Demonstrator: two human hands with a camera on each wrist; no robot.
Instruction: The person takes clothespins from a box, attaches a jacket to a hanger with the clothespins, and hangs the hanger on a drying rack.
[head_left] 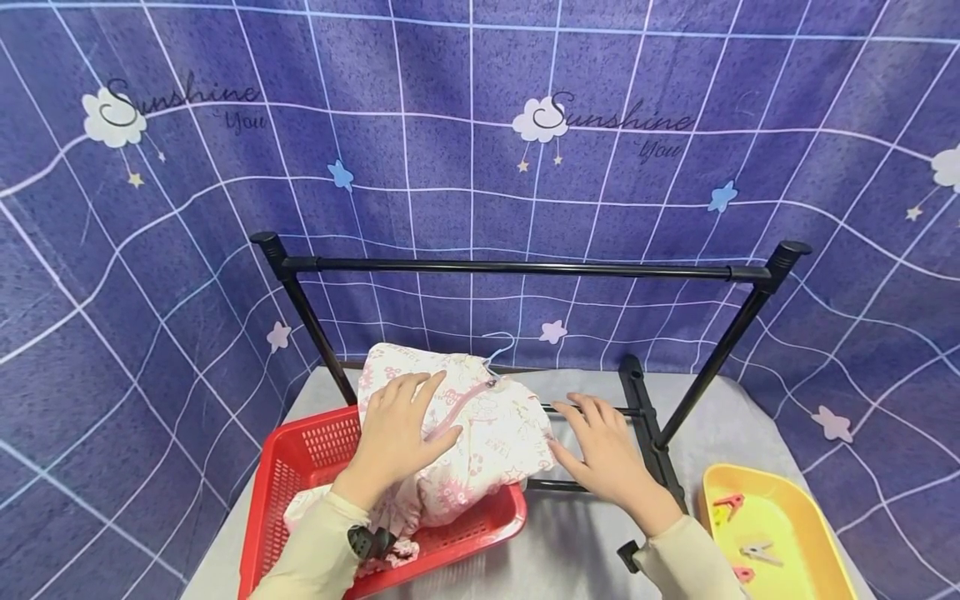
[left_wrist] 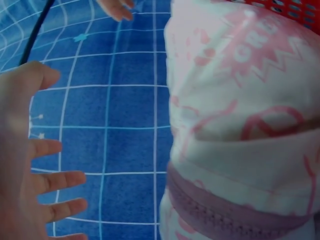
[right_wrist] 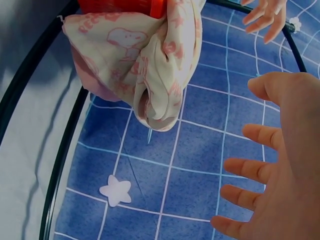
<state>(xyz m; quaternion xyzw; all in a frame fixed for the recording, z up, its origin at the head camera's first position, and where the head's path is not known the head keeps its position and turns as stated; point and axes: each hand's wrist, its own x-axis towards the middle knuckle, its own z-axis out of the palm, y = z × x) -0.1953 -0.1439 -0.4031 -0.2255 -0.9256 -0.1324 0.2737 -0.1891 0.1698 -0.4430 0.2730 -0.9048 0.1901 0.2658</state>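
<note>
A white zip-up garment with pink print (head_left: 517, 425) lies across the red basket, its pink zipper (head_left: 461, 410) running up to the neck. From the neck sticks the hook of a light blue hanger (head_left: 495, 360); the rest of the hanger is hidden in the cloth. My left hand (head_left: 397, 433) hovers over the garment's left part, fingers spread, and shows apart from the cloth in the left wrist view. Just beyond the garment's right edge is my right hand (head_left: 603, 450), fingers spread and gripping nothing. The right wrist view shows a gap between this hand (right_wrist: 280, 165) and the cloth (right_wrist: 160, 75).
A black rack stands behind, its crossbar (head_left: 517, 267) spanning between two posts. More cloth lies in the red basket (head_left: 258, 517) at left. At right, a yellow tray (head_left: 806, 533) holds several clothespins (head_left: 761, 552). A purple gridded curtain (head_left: 450, 167) surrounds the table.
</note>
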